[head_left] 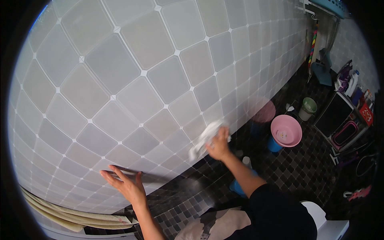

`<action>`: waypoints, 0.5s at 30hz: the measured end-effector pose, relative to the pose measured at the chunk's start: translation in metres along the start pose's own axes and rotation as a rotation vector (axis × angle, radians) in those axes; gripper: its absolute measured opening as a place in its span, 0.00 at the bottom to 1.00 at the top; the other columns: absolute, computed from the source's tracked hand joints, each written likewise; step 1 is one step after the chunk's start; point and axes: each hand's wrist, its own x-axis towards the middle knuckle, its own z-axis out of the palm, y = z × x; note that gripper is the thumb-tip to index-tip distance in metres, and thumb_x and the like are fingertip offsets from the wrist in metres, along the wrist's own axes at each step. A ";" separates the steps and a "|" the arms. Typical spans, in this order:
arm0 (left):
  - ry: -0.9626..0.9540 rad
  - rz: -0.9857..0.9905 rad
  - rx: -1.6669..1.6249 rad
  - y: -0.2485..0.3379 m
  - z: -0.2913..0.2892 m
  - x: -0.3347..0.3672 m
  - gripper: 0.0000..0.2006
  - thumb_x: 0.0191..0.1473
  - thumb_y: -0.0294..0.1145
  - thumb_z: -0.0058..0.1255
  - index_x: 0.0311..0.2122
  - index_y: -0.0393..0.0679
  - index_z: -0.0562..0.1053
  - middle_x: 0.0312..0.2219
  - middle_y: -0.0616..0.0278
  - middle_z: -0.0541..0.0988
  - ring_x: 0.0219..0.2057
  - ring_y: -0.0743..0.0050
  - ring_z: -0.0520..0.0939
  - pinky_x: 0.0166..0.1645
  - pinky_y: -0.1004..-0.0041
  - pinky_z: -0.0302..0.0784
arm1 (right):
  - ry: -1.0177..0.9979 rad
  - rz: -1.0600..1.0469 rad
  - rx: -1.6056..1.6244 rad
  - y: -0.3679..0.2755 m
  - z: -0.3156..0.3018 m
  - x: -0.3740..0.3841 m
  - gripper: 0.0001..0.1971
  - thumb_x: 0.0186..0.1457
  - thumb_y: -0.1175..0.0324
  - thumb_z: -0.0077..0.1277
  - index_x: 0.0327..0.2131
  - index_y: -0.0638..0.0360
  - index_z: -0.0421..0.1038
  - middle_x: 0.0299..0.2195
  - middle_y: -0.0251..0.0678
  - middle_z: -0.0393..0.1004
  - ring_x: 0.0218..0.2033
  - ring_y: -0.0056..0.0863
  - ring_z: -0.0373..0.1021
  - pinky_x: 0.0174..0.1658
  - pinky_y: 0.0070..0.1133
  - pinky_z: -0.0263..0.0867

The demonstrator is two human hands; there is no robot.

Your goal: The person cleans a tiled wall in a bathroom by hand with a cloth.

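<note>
One beige towel [60, 214] is draped at the far left; next, the left hand [126, 186] is held open, fingers spread and empty, at the tiled wall [168, 84], though contact cannot be told for certain. One white cloth [205, 139] is held against the wall under the loosely curled right hand [219, 146]. Farther right, one pink basin [286, 130] is seen above one blue container [274, 145], with one green bucket [307, 110] near.
</note>
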 end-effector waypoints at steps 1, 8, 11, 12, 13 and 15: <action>0.004 -0.002 0.004 0.001 0.002 0.000 0.56 0.35 0.24 0.67 0.66 0.45 0.41 0.64 0.38 0.36 0.65 0.37 0.43 0.65 0.54 0.46 | 0.216 0.132 0.068 0.022 0.000 0.011 0.24 0.46 0.58 0.54 0.48 0.51 0.67 0.61 0.58 0.43 0.63 0.56 0.42 0.60 0.54 0.39; -0.006 0.010 -0.019 0.003 0.008 0.000 0.57 0.36 0.23 0.67 0.66 0.47 0.39 0.64 0.40 0.34 0.65 0.39 0.41 0.65 0.56 0.47 | 0.776 0.605 0.709 0.089 -0.057 0.123 0.34 0.55 0.60 0.46 0.64 0.45 0.47 0.65 0.53 0.35 0.65 0.52 0.35 0.63 0.43 0.38; -0.005 -0.010 -0.024 0.000 0.008 -0.001 0.57 0.36 0.22 0.67 0.66 0.46 0.39 0.64 0.39 0.32 0.65 0.40 0.39 0.65 0.57 0.46 | 0.625 0.471 0.410 0.021 -0.042 0.111 0.35 0.51 0.59 0.50 0.63 0.46 0.52 0.65 0.51 0.34 0.65 0.54 0.33 0.62 0.48 0.39; -0.006 -0.010 -0.016 0.000 0.008 -0.001 0.57 0.36 0.22 0.67 0.66 0.46 0.39 0.64 0.39 0.32 0.66 0.40 0.39 0.65 0.58 0.45 | 0.562 0.375 0.290 -0.003 -0.031 0.097 0.35 0.49 0.59 0.52 0.62 0.46 0.53 0.65 0.50 0.33 0.65 0.55 0.32 0.61 0.50 0.39; -0.009 -0.006 -0.027 -0.002 0.008 -0.002 0.56 0.37 0.23 0.66 0.66 0.45 0.39 0.64 0.38 0.33 0.65 0.39 0.38 0.65 0.56 0.43 | 0.523 0.280 0.341 -0.033 -0.020 0.086 0.34 0.45 0.59 0.55 0.58 0.49 0.58 0.64 0.54 0.34 0.64 0.58 0.30 0.60 0.54 0.38; -0.011 0.016 -0.069 -0.001 0.010 -0.001 0.55 0.38 0.24 0.66 0.66 0.42 0.40 0.63 0.35 0.34 0.65 0.37 0.37 0.65 0.52 0.39 | 0.399 0.127 0.214 -0.082 -0.002 0.053 0.24 0.46 0.56 0.55 0.48 0.53 0.68 0.62 0.61 0.39 0.61 0.64 0.39 0.60 0.57 0.29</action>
